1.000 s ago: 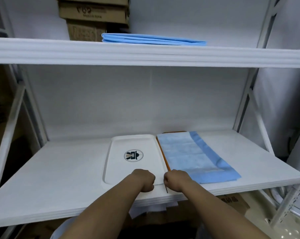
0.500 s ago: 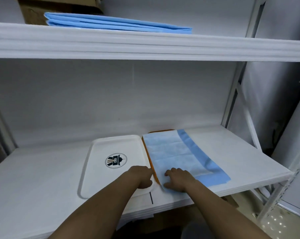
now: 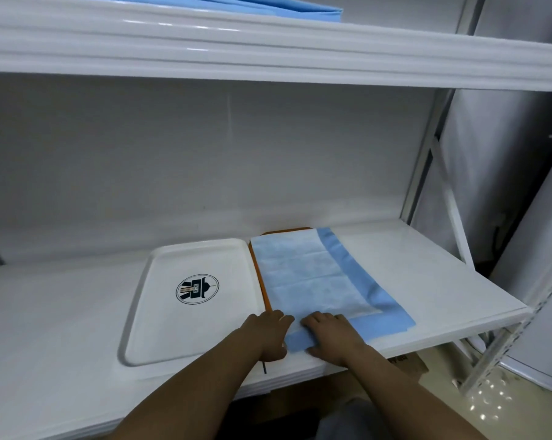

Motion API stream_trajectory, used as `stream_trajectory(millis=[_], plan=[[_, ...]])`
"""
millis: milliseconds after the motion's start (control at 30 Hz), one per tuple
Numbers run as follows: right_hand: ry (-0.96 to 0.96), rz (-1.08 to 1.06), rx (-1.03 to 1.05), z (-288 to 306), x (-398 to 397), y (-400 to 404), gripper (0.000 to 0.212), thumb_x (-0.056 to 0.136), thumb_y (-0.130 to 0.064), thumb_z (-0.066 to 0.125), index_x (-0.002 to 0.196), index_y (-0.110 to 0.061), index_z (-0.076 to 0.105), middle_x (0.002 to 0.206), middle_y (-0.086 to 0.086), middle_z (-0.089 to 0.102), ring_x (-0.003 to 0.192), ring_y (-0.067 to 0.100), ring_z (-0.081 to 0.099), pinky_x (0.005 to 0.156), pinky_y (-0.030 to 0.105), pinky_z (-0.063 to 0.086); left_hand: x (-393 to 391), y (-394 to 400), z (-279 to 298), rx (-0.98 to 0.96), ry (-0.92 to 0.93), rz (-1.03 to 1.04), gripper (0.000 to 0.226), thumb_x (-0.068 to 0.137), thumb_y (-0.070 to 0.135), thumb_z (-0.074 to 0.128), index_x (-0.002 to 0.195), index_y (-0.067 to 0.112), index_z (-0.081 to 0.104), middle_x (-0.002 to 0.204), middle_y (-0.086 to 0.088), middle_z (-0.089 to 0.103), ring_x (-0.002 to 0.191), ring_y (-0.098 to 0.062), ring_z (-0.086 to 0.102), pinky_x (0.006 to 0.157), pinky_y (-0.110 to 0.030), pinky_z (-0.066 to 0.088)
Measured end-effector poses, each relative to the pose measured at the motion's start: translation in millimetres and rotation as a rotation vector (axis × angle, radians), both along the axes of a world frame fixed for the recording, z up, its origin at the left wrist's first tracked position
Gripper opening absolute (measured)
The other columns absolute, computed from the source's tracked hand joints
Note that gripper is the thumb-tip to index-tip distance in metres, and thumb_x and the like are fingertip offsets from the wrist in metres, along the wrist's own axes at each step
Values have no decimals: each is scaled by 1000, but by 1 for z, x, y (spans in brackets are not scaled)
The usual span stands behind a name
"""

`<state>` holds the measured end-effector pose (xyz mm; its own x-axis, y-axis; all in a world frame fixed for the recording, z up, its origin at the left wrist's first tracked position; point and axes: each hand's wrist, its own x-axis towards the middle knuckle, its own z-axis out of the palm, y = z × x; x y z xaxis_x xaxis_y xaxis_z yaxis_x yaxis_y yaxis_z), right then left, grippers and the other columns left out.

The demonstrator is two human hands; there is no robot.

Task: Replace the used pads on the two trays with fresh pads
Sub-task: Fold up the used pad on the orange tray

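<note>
I stand before a white shelf unit with pale walls behind it; the lower shelf carries my work, and the floor shows under it at the near right.

Nearest to me, both my hands lie at the near end of the blue pad. My left hand is curled at the pad's near left corner, where the orange tray meets the white tray; I cannot tell if its grip is closed on the pad's edge or only rests there. My right hand lies flat on the pad with the fingers spread, holding nothing, only pressing.

The pad covers the orange tray almost fully, so only a thin orange rim shows at the left and far side, and the pad's darker border hangs over to the right on the shelf. The white tray just beside it, on the left, is bare, with a round dark emblem in its middle.

I judge that this pad is the step in hand. The next move needs a firm pinch on the near edge.

Far above, on the upper shelf, a stack of folded blue pads waits.
</note>
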<state>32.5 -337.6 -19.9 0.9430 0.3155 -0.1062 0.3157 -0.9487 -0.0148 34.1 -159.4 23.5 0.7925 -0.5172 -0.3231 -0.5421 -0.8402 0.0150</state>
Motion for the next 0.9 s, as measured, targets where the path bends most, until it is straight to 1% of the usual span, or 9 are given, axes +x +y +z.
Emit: stream_trajectory(millis=[133,267,400,500,567,633,733,833,900], plan=[[-93,7,34,0,5,-5,36,93,-28,46,128,-20,54,127,3,56,112,24,54,91,33,39,3,-3,-7,11,-34,4,76,90,32,56,150,15,12,154,-11,21,138,-29,28,108,-43,32],[-198,-40,169,0,8,-8,39,93,-25,35,123,-23,60,118,2,63,104,23,60,85,33,45,7,-10,-14,-87,-65,117,72,89,31,57,149,15,19,150,-11,27,134,-28,33,105,-41,33],[-301,-173,350,-2,12,-9,32,96,-22,41,120,-24,62,114,-1,66,98,20,64,80,32,51,15,-15,-18,-390,-28,288,74,90,30,57,150,20,15,152,-8,22,126,-29,45,98,-36,41],[-359,-202,456,-3,13,-10,35,95,-28,37,118,-25,63,113,-4,67,96,18,64,76,30,50,22,-20,-15,-658,64,321,73,91,22,59,150,24,16,157,-4,13,140,-23,30,111,-34,31],[-376,-183,499,-3,11,-9,44,89,-34,30,116,-25,64,109,-5,67,94,16,64,71,26,48,26,-27,-13,-826,80,329,65,91,15,59,147,20,27,156,-5,20,143,-19,22,115,-28,21],[-394,-133,508,-4,8,-8,52,87,-41,24,116,-24,64,108,-6,66,92,15,64,65,20,42,28,-33,-9,-913,76,306,48,92,9,56,138,13,44,147,-8,39,138,-20,33,110,-19,23],[-424,-101,512,-6,3,-9,54,86,-47,26,109,-18,65,100,-1,68,84,16,64,60,15,35,24,-37,-2,-883,38,207,27,95,7,49,113,5,68,120,-10,65,113,-23,57,87,-13,38],[-420,-102,476,-8,-1,-14,33,85,-33,47,108,-18,65,98,-1,68,82,18,66,62,19,39,17,-33,5,-801,-23,85,29,97,16,49,121,9,63,126,-9,61,116,-20,54,93,-16,35],[-412,-85,445,-11,-2,-19,34,80,-24,54,112,-18,65,102,-1,68,84,18,66,64,19,40,17,-27,7,-687,-106,-3,34,97,21,50,129,12,58,133,-8,56,122,-19,50,98,-17,32]])
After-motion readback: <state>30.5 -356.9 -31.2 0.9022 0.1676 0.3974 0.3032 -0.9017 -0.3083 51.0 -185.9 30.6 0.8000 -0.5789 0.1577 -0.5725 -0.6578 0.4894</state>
